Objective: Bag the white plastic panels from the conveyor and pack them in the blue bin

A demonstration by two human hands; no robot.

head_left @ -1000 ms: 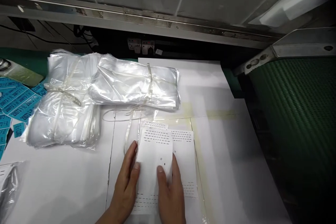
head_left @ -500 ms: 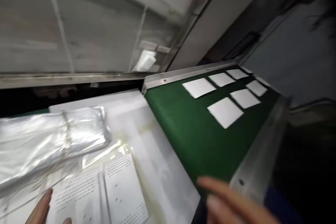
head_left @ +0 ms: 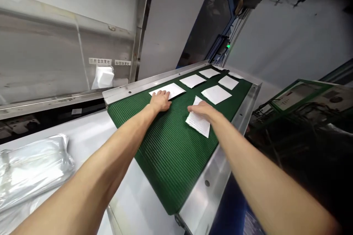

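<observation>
My left hand reaches over the green conveyor belt, its fingers bent over the near edge of a white card, with the thumb beside that edge. Farther right, my right hand grips another white card between thumb and fingers. Lines of small print show on this card, and it is turned at an angle to the belt. Beyond my hands, several more white cards lie spaced along the belt in two rows.
Metal rails border the belt. At the left, a bundle of clear plastic bags lies on a white table. A metal panel with a small white holder stands behind. Green-framed machinery is at the right.
Both hands have moved forward from the near edge onto the belt and have come to two of the nearest cards. The right one has taken hold of its card. The view has swung right.
</observation>
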